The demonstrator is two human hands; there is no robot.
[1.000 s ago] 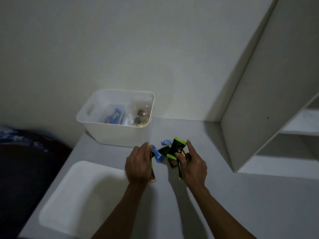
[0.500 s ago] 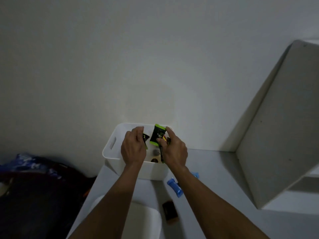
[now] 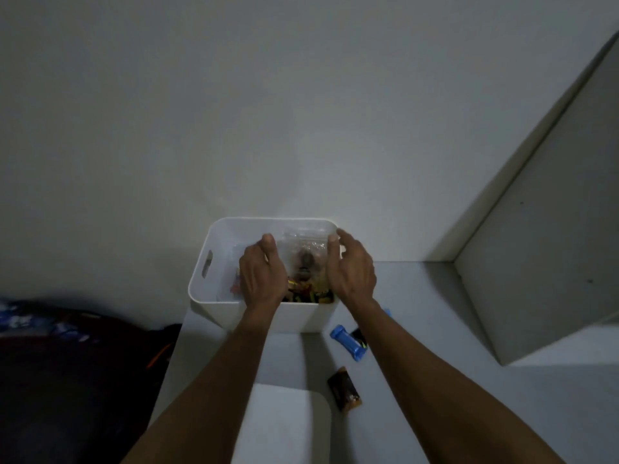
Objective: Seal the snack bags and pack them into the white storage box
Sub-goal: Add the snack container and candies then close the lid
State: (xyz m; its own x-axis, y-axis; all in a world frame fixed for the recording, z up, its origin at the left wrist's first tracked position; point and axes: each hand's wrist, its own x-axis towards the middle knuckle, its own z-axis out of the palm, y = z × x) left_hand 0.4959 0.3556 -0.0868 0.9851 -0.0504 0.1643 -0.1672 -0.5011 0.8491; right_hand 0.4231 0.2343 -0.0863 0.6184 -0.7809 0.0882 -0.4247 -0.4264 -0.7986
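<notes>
The white storage box (image 3: 204,293) stands on the grey table against the wall. Both my hands are above its opening. My left hand (image 3: 261,276) and my right hand (image 3: 351,269) have their fingers spread and hold nothing. Between them a clear plastic bag (image 3: 303,249) stands upright inside the box, with my thumbs close to its sides. Several dark and yellow snack packets (image 3: 308,293) lie in the box below my hands. A blue clip (image 3: 348,343) and a dark snack packet (image 3: 345,393) rest on the table in front of the box.
A white tray (image 3: 284,426) sits at the table's near edge between my forearms. A tall white shelf unit (image 3: 552,262) stands on the table at the right. Dark bedding (image 3: 67,363) lies off the table's left edge.
My hands carried the green-edged packets from the table up over the box. The packets have left my hands and now lie in the box. The view has tilted upward.
</notes>
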